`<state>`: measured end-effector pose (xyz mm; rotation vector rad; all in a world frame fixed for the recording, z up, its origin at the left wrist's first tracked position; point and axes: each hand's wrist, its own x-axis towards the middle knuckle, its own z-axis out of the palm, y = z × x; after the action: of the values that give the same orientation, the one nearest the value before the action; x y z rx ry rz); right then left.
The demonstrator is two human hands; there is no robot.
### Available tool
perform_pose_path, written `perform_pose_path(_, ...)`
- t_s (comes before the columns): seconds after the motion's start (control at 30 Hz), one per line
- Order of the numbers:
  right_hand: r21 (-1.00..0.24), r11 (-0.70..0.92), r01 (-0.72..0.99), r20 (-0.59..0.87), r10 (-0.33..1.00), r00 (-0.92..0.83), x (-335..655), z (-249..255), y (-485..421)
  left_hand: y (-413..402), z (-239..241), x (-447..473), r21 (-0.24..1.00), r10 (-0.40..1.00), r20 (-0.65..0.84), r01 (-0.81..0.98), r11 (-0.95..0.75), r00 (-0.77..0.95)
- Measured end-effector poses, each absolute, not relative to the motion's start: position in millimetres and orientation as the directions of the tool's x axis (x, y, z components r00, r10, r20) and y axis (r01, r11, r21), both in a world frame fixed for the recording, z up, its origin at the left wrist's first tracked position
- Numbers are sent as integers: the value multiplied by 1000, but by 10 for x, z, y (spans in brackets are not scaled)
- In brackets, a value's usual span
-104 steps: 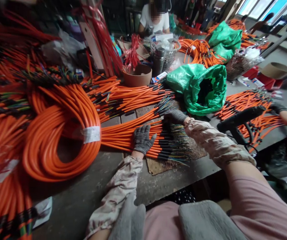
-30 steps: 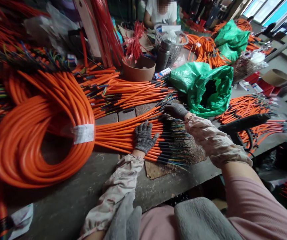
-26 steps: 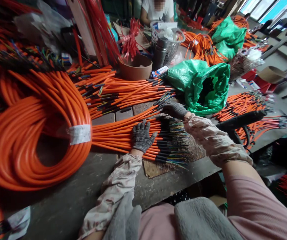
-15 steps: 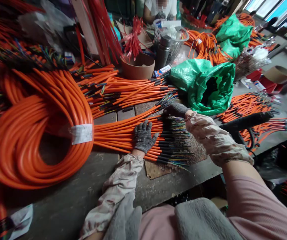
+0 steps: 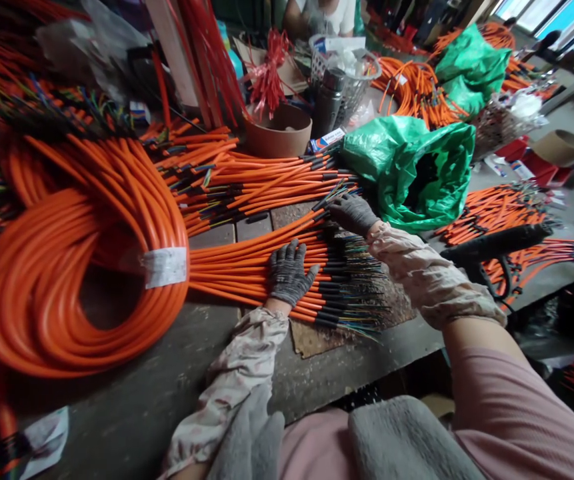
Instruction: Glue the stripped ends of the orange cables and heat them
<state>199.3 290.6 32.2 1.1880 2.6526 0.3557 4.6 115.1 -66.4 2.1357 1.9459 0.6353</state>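
Note:
My left hand [image 5: 291, 272], in a dark grey knitted glove, lies flat with fingers spread across a row of orange cables [image 5: 231, 263]. To the right of it, the cables end in black sleeves [image 5: 329, 289] with thin multicoloured wires [image 5: 361, 313] fanning out. My right hand [image 5: 353, 213], gloved alike, is at the far side of the row, its fingers bent in at the wire end of the topmost cable [image 5: 294, 227]; its fingertips are partly hidden. The cables run left into a big coil [image 5: 87, 280] bound with a white label [image 5: 165, 267].
A green plastic bag [image 5: 424, 173] stands open beyond my right hand. Behind lie more cut orange cables [image 5: 261, 180], a brown round tub [image 5: 279, 133], a dark flask [image 5: 329, 100] and a basket [image 5: 361, 73]. A black tool [image 5: 499, 243] lies right. Another person [image 5: 339, 17] sits opposite.
My right hand has lifted slightly and shifted away from me at the top cable's wire end. My left hand stays in place on the cables.

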Motion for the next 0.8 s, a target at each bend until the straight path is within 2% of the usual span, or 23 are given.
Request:
perform_pose_path(0.37, 145, 635, 759, -64, 772, -633, 2068, 292, 2875, 1158, -656, 39, 411, 981, 187, 903, -122, 48)
perform_pose_path(0.5, 115, 634, 764, -107, 773, -625, 2094, 245, 2913, 1154, -665, 41, 417, 981, 189, 901, -124, 48)
perform_pose_path(0.67, 103, 651, 752, -182, 756, -629, 2074, 264, 2965, 1159, -667, 45, 418, 984, 173, 901, -116, 47)
perform_pose_path(0.8, 153, 710, 687, -140, 704, -696, 1878, 378, 2943, 1157, -640, 45, 417, 984, 168, 901, -123, 57)
